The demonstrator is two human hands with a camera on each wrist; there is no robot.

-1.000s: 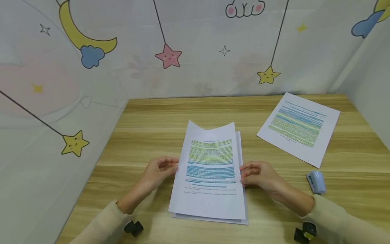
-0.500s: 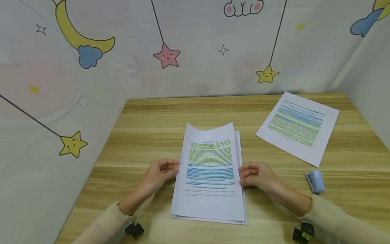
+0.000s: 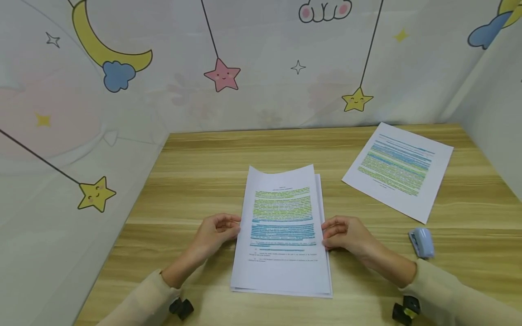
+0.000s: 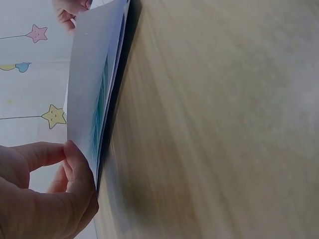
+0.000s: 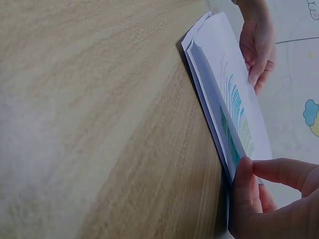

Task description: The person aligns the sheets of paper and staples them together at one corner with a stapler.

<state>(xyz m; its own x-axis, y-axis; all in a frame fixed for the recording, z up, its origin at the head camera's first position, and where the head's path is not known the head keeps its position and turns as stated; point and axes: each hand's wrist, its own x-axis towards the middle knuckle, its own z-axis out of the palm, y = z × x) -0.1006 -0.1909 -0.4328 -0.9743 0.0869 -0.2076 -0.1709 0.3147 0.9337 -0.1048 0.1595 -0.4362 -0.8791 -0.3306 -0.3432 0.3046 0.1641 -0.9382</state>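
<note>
A small stack of printed paper sheets (image 3: 281, 276) lies in front of me, its top page marked in yellow-green and blue. The top page bows, with its far corners raised. My left hand (image 3: 214, 233) pinches the left edge between thumb and fingers, as the left wrist view shows up close at the paper (image 4: 92, 59). On the opposite side, my right hand (image 3: 346, 233) pinches the right edge of the sheets (image 5: 234, 94). A strip of a lower sheet shows along the upper right side; the near edges almost line up.
Another highlighted sheet (image 3: 397, 172) lies at an angle at the back right of the wooden table (image 3: 195, 158). A small light-blue stapler (image 3: 422, 243) sits beyond my right forearm. A patterned curtain (image 3: 261, 104) stands behind the table.
The top page has shifted slightly toward me and to the right over the lower sheets, so the near edges sit closer together. Both hands have kept their hold, moving only slightly.
</note>
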